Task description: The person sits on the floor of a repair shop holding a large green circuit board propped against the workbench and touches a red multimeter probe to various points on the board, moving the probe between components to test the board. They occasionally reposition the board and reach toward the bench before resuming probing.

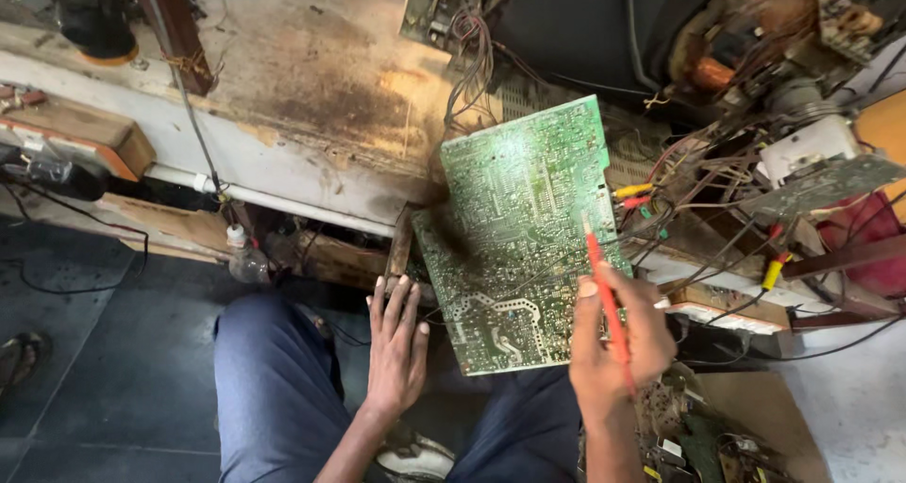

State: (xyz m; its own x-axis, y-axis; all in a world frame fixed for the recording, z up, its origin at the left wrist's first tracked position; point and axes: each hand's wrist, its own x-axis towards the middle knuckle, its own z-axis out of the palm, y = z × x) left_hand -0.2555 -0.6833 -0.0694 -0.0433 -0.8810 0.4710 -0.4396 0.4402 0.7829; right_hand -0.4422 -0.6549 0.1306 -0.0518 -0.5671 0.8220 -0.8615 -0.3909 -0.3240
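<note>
Your green circuit board (pixel 514 233) stands tilted with its solder side up, its far edge leaning on the scorched workbench (pixel 311 96) below the opened television chassis (pixel 604 30), its near edge over your knees; the likeliest slip, I judge, is the red probe (pixel 604 299) skating off a joint and bridging two neighbouring solder pads, since the tracks lie close together and the board rests on little more than an edge and your fingers; a second risk is the tangle of wires (pixel 698 176) at the board's right side tugging or snagging if the board shifts. Your right hand (pixel 618 341) is closed round the probe in a pen-like grip, thumb on top, tip pointing up onto the right half of the board; the wrist hangs free, with no support beneath it. Your left hand (pixel 396 341) lies open and flat, fingers spread, fingertips touching the board's lower left edge, holding nothing; whether it presses firmly I cannot tell.
</note>
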